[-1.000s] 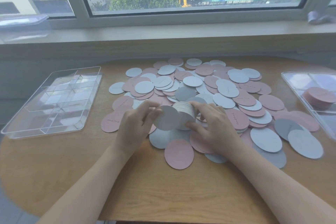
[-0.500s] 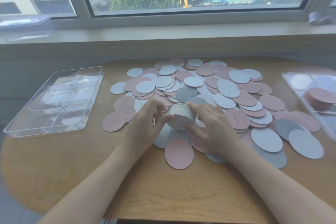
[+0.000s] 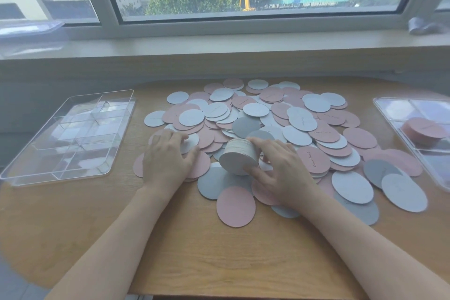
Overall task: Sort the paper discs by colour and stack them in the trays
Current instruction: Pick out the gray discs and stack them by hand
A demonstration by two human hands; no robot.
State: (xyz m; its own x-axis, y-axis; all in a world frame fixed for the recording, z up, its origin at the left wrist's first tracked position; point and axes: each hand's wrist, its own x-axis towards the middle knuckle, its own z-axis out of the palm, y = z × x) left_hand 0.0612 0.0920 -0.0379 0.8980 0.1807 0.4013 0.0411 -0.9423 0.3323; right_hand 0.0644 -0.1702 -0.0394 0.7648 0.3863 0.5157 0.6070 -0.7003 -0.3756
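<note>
The right hand (image 3: 282,168) curls its fingers and thumb around a stack of white discs (image 3: 239,157), held on its side with its long axis running away from the person. The left hand (image 3: 168,156) lies flat with fingers spread, touching a white disc (image 3: 191,142) in the loose pile (image 3: 304,129). The empty tray (image 3: 70,136) sits just left of that hand, so the left hand is nearer it; pink discs (image 3: 423,130) fill the far-right tray (image 3: 389,114).

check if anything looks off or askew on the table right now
Nothing damaged. The one oddity is the white disc stack, tipped on its side in the right hand rather than lying flat. The left hand rests on loose discs. The pink stack sits neatly in the right tray.
</note>
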